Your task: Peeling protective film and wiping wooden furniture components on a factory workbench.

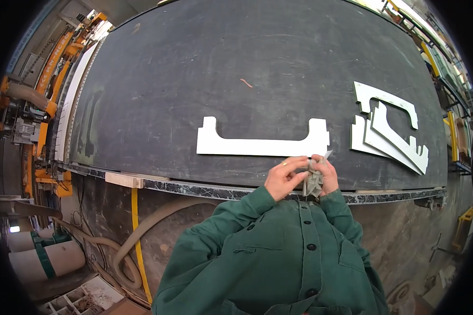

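Observation:
My left hand (287, 178) and my right hand (328, 177) meet above the near edge of a large dark table (194, 68). Between them is a crumpled, greyish, film-like piece (313, 184), partly see-through; its exact kind I cannot make out. The right hand's fingers close round its upper end, while the left thumb and fingers pinch at it from the other side. Just beyond my hands lies a flat white U-shaped panel (257, 147) with notched ends, its opening turned away from me.
To the right, several similar white cut panels (389, 142) lie overlapping. A small brownish scrap (246, 83) rests mid-table. Orange machinery (50, 63) stands at the left. Below the table edge are a thick hose (136, 236), a yellow strip (136, 226) and a compartmented box (84, 296).

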Available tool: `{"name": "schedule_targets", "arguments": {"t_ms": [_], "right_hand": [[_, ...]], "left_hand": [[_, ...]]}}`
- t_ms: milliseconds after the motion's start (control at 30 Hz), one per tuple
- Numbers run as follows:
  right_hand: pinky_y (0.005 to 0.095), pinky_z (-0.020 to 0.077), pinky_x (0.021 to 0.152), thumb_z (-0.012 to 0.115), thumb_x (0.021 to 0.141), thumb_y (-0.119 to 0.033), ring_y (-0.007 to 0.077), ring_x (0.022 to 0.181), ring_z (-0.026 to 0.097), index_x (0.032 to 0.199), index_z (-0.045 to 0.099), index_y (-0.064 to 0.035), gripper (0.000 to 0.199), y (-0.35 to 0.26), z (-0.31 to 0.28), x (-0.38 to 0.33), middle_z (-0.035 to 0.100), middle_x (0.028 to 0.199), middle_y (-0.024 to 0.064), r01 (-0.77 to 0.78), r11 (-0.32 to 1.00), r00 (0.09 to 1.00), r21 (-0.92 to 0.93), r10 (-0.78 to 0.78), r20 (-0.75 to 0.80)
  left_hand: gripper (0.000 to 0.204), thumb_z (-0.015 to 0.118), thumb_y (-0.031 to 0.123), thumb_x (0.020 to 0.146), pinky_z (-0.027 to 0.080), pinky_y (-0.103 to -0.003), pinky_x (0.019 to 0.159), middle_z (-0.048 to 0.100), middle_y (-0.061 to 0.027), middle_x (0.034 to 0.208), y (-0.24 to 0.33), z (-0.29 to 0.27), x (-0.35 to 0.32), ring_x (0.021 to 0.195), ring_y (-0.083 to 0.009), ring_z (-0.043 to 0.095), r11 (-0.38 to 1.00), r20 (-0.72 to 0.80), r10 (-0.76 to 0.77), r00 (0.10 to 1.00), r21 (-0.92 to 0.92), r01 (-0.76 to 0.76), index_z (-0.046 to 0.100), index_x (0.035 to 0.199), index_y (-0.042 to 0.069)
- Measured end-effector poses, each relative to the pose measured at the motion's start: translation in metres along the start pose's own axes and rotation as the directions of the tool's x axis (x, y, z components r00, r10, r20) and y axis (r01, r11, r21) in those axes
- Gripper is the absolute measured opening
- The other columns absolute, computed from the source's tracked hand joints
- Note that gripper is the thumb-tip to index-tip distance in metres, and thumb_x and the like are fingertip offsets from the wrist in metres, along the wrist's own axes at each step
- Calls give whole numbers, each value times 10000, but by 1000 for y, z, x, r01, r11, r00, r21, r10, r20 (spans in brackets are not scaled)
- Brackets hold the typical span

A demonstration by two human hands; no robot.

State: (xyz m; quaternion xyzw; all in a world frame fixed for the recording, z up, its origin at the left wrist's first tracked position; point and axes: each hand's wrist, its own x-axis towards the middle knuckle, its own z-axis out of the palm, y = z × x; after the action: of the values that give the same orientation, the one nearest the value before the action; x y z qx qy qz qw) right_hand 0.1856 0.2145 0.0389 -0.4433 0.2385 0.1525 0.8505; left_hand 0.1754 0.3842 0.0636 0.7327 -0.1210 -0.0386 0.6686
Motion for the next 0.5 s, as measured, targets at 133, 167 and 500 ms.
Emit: {"name": "schedule_targets", "arguments": {"t_ms": [133,167,500], "right_hand": [[246,443,554,542,765,-59,131,623,534,1053,564,9,297,-5,-11,3,567,778,63,19,998,998,-64,-22,-53],[249,444,549,525,769,-75,131,615,530,1056,554,13,302,-9,-12,2,555,761,54,29,996,997,-83,-35,-66],[254,447,533,543,772,-71,132,604,535,1042,550,-2,280,-7,-8,0,553,758,49,-69,992,998,-110,70,0]], "left_hand": [[439,704,240,756,469,-339,714,513,-141,1099,-48,-53,-16,853,-246,549,735,-219,240,946,677,-30,574,1102,3],[529,718,281,727,441,-381,768,492,-142,1029,-55,-67,-20,932,-306,486,672,-254,116,960,732,112,547,1124,-23],[567,669,376,752,374,-361,725,442,-102,992,-75,-92,-39,890,-255,431,359,-212,28,977,914,188,523,1213,81]]}}
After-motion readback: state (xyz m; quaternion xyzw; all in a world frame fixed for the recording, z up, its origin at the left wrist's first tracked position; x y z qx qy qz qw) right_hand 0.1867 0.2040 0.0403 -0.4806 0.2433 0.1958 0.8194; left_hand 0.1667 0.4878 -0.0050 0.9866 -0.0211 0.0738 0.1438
